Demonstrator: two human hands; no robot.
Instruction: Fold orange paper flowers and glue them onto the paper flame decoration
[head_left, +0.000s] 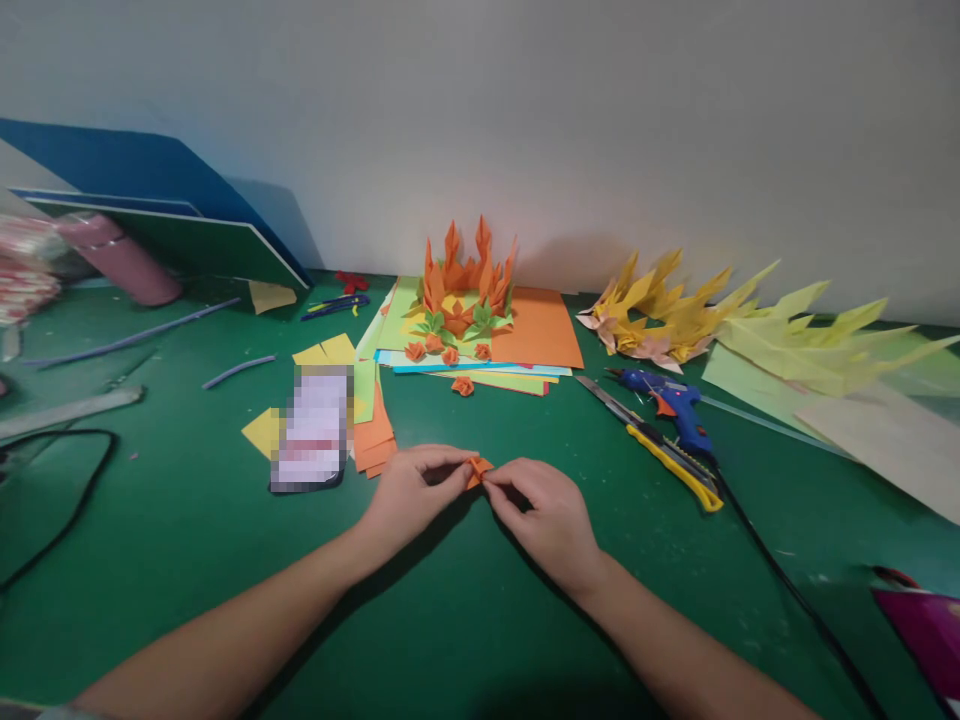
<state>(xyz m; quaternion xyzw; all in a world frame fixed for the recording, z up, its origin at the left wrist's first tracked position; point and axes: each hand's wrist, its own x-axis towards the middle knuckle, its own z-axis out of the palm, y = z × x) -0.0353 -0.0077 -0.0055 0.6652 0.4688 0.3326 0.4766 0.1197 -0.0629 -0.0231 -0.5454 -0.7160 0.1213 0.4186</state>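
Observation:
Between my two hands is a small folded orange paper piece [478,470], pinched at both sides above the green table. My left hand [416,492] grips its left side with thumb and forefinger. On its right side the fingertips of my right hand [541,515] are closed. Beyond them lies a small orange paper rose [463,386], with several similar ones in a row behind it. An orange paper crown [469,280] with green paper leaves stands on a stack of coloured sheets [547,325].
A blurred phone [311,428] lies on the left by orange paper squares [373,440]. To the right are a yellow utility knife [660,450], a blue glue gun [671,400] with a black cord, and a yellow paper crown [652,310]. A pink bottle [124,260] leans at far left.

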